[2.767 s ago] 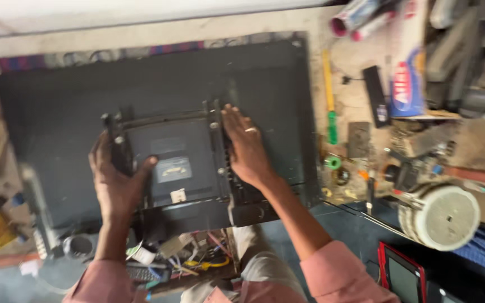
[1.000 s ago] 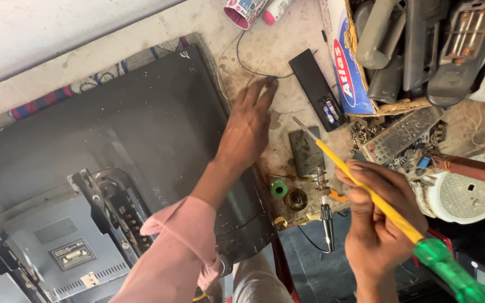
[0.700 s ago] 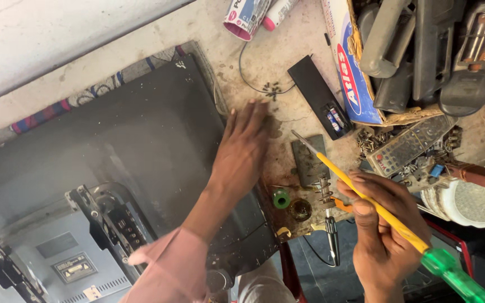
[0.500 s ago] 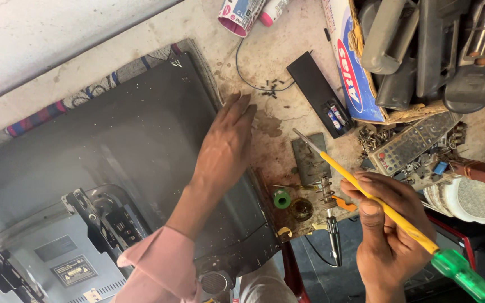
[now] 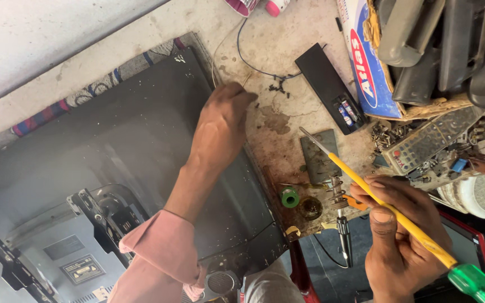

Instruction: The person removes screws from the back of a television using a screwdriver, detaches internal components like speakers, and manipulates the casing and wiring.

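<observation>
The person's right hand (image 5: 402,238) has its fingers curled around the yellow shaft of a long screwdriver (image 5: 388,210), thumb pressed on top. The shaft runs from its metal tip at ten o'clock of the hand to a green handle at four o'clock, down in the lower right corner of the view. The tip hangs over a small dark metal plate (image 5: 318,157) on the stained workbench (image 5: 279,120).

The left hand (image 5: 220,120) reaches toward twelve o'clock, fingers bunched together and bent down at the right edge of a flat black television back (image 5: 113,146), beside a thin dark wire (image 5: 254,64); whether they pinch anything cannot be told. Its pink sleeve (image 5: 158,258) lies over the panel.

At three o'clock of the left hand lies a black remote control (image 5: 329,87) with its battery bay open. Below the plate sit a green reel (image 5: 289,197) and a soldering iron (image 5: 341,227). A grey remote (image 5: 430,140) rests at one o'clock of the right hand.
</observation>
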